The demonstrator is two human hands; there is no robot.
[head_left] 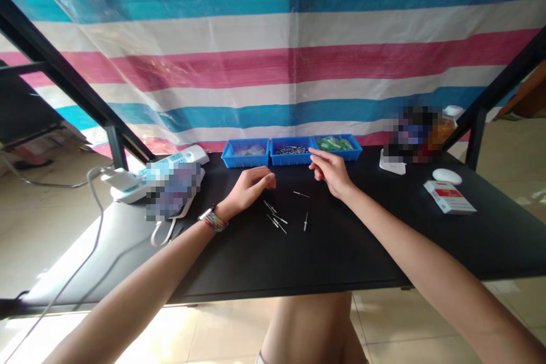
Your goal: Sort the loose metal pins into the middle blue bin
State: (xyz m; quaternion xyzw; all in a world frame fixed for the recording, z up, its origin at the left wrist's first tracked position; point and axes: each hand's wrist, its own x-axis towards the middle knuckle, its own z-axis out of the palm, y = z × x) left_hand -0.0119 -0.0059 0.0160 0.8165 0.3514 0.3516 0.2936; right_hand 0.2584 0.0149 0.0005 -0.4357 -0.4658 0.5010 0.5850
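Both my hands rest near the back of a black table (341,250). My left hand (251,185), with a woven band on its wrist, lies with fingers curled and pinched together; whether it holds anything I cannot make out. My right hand (330,170) has its fingers bent and reaches toward the middle blue tray (292,152), which holds small metal pins. Several thin metal pins (277,219) lie loose on the table between my hands, with one pin (305,220) standing apart. A left blue tray (246,153) and a right blue tray (339,145) with green parts flank the middle one.
A white power strip (128,182) with cables lies at the left. A red-and-white box (450,197), a white oval object (447,176) and a bottle (446,125) sit at the right. Black frame bars (77,94) slant up both sides. A striped tarp (273,57) hangs behind.
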